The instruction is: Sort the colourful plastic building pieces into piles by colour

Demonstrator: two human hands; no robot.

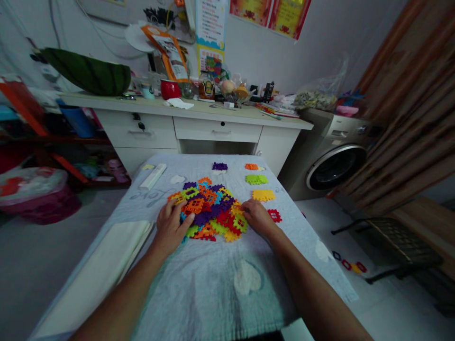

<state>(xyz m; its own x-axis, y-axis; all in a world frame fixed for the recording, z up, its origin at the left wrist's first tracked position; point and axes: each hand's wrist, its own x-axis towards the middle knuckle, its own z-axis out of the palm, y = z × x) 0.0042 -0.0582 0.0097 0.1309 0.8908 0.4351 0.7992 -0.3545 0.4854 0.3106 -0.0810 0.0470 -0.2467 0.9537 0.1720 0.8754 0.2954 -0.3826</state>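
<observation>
A heaped pile of interlocking plastic building pieces (204, 217) in several colours lies on the cloth-covered table. My left hand (171, 226) rests at the pile's left edge, thumb and fingers apart, touching orange and yellow-green pieces. At the right edge, the bent fingers of my right hand (258, 217) are together at a yellow building piece (236, 208); their tips are partly hidden. To the right of the pile, apart from it, are a red piece (274, 215), yellow pieces (263, 195), green pieces (256, 179) and orange pieces (251, 166). Purple pieces (219, 166) sit behind the pile.
A white oblong object (153, 176) lies at the table's back left, and a folded pale cloth (95, 279) along its left side. Behind stands a cluttered white desk (142, 130). A washing machine (323, 156) and a low black stool (398, 241) are on the right.
</observation>
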